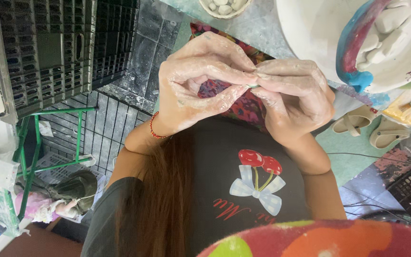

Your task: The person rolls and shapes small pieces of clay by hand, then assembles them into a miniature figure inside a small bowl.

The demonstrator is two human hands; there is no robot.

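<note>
A grey slatted crate (48, 52) sits at ten o'clock above a green metal frame (34, 143). At twelve o'clock stands a small bowl of white pebbles (224, 7), at two o'clock a large white basin (319, 33), at three o'clock beige sandals (372, 126)

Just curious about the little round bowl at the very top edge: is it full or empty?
Not empty: the small pale round bowl holds several white pebble-like lumps. The frame cuts its top off, so how full it is cannot be told.
</note>
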